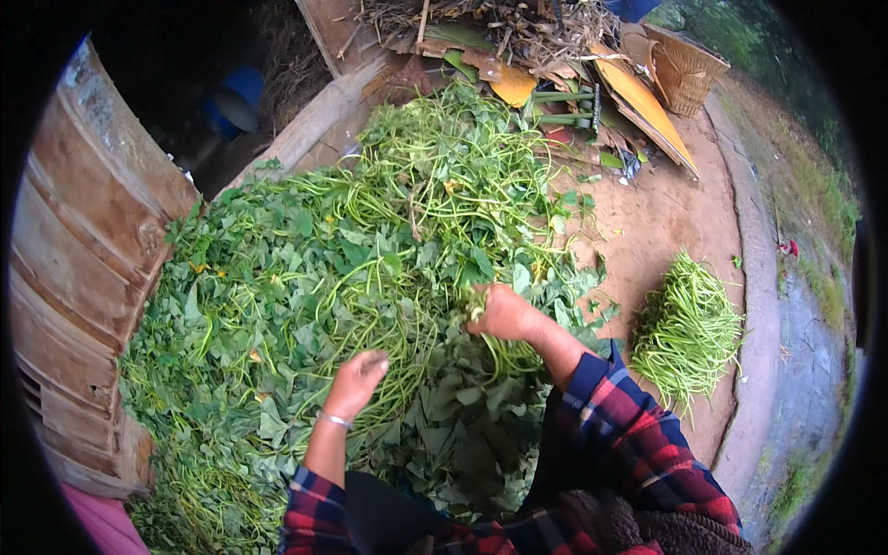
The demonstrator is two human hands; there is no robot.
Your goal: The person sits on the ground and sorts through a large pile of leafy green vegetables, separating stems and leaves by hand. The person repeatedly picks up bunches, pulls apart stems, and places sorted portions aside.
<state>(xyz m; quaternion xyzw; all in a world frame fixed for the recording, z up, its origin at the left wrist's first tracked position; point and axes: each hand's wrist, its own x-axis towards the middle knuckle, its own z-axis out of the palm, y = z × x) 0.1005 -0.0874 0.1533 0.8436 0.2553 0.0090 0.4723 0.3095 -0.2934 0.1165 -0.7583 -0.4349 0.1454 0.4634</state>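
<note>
A broad heap of leafy green vines [291, 291], with long pale stems and heart-shaped leaves like sweet potato, spreads before me. My right hand [510, 312] grips a small bunch of stems [474, 302] over the heap's right side; stems also trail below that fist. Lower and to the left, my left hand [356, 381] is just above tangled stems, its fingers curled and partly hidden behind the thumb. Whether anything thin is pinched there is unclear. To the right, a pile of stripped green stems [690, 329] lies on bare ground.
A weathered wooden door [90, 243] borders the heap at left, beside a wooden sill [312, 114]. Behind are dry sticks [485, 21], a yellow board [642, 104] and a woven basket [683, 69]. A concrete edge [756, 333] runs along the right.
</note>
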